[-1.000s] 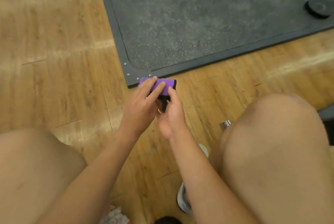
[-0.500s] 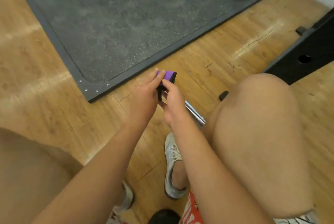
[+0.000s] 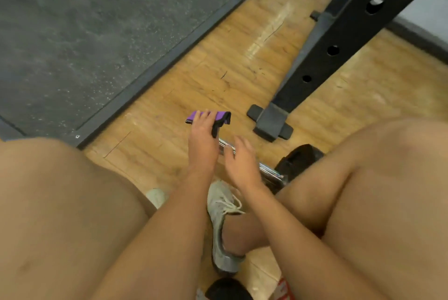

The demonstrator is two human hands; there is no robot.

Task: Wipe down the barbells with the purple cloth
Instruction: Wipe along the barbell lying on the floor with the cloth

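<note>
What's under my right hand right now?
The chrome barbell shaft runs beneath the right hand, showing on either side and reaching the black plate. The stretch below the palm is covered, so contact cannot be told.

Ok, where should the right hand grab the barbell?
Probably the bare chrome stretch of the barbell by the right hand, from above: it lies low and slanted, and the left hand with the cloth covers its far end.
</note>
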